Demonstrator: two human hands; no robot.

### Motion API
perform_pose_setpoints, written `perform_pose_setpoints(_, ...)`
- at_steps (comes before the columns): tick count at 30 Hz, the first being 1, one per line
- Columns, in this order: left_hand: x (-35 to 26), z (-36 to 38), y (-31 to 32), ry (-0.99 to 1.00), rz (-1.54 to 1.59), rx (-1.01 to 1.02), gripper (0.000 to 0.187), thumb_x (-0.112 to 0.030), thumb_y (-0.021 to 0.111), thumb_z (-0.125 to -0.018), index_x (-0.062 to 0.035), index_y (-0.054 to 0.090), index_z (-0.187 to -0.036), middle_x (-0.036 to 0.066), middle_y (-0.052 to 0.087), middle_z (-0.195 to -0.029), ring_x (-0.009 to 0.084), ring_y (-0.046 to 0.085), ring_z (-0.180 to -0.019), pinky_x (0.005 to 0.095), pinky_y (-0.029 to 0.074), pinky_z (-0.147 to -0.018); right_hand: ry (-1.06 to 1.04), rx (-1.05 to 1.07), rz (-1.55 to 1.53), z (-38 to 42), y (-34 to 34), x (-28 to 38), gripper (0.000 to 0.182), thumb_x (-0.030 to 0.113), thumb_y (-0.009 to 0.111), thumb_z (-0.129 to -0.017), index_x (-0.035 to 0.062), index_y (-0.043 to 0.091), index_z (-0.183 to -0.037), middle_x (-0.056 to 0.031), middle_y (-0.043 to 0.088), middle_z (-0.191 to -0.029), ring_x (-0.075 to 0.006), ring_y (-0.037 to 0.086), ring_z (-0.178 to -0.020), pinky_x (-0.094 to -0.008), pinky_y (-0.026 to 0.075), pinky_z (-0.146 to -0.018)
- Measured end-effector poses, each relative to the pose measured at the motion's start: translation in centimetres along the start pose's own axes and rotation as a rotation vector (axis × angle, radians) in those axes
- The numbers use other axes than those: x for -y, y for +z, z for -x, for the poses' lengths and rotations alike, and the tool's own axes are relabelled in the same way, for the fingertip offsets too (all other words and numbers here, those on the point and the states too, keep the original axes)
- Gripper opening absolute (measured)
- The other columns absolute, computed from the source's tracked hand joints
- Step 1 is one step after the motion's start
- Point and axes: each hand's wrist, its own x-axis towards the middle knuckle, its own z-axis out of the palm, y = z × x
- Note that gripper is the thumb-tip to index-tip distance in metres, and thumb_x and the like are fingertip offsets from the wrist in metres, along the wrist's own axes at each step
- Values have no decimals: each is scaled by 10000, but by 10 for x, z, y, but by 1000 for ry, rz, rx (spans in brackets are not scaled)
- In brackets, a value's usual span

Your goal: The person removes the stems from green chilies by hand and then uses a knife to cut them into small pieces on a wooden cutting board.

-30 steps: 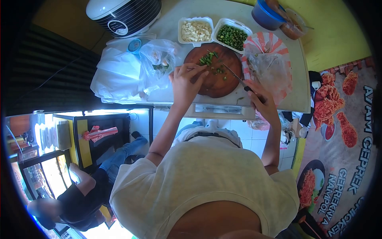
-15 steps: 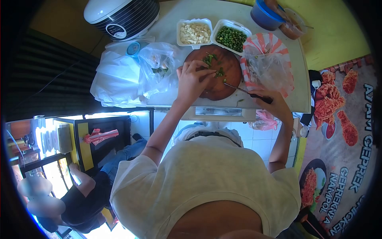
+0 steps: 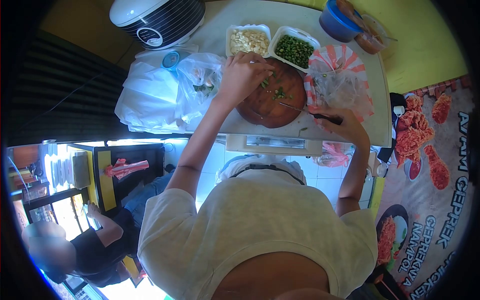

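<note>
My left hand [image 3: 243, 75] is over the far left part of a round brown chopping board [image 3: 280, 112], with its fingers bent together at some green vegetable pieces [image 3: 267, 81]. The fingers partly hide these pieces. More chopped green bits [image 3: 281, 93] lie near the middle of the board. In my right hand [image 3: 350, 127] is a knife [image 3: 325, 117] with a dark handle. Its blade points left, low over the board's right side, below the chopped bits.
Behind the board stand a white foam box of pale chopped pieces [image 3: 230, 42] and another of chopped greens [image 3: 295, 50]. A striped plastic bag [image 3: 345, 90] lies right, clear bags [image 3: 150, 95] left. A rice cooker [image 3: 160, 25] and blue tub [image 3: 340, 22] stand farther back. Another person [image 3: 100, 245] is at left.
My left hand has moved away from me, up the board to the green pieces at the far side. The knife in my right hand has barely moved. The view has shifted slightly.
</note>
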Motion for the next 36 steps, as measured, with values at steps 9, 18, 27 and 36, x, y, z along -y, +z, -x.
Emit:
perform_pose_setpoints(9, -11, -23, 8, 127, -122, 261, 179, -350, 794, -719, -202, 795, -820, 5, 664, -1017, 216, 575, -1073, 411, 394, -973, 43, -107, -160, 11, 7, 2, 383, 95, 635, -948, 98, 633, -1330, 12, 616, -746, -39, 501, -636, -202, 421, -593)
perform_pose_setpoints(18, -16, 0, -11, 75, -70, 193, 130, -297, 791, -739, -186, 794, -807, -23, 662, -989, 194, 595, -1004, 392, 377, -948, 72, -287, -409, 24, 59, 8, 399, 206, 558, -1021, 118, 551, -1411, 32, 543, -637, -13, 484, -548, -183, 288, -431)
perform_pose_setpoints(27, -32, 76, -6, -233, 19, 9, 106, -255, 794, -750, -197, 799, -839, -35, 658, -941, 201, 591, -971, 386, 376, -875, 130, -132, -473, 16, 110, 12, 465, 276, 532, -1041, 149, 465, -1484, 53, 428, -630, -38, 460, -579, -204, 347, -519)
perform_pose_setpoints(36, -45, 93, 7, -343, 39, -139, 123, -240, 798, -748, -200, 802, -865, -40, 654, -960, 194, 584, -972, 393, 364, -896, 129, -146, -354, 14, 120, 15, 442, 215, 518, -1043, 140, 476, -1476, 38, 411, -651, -53, 435, -592, -220, 377, -559)
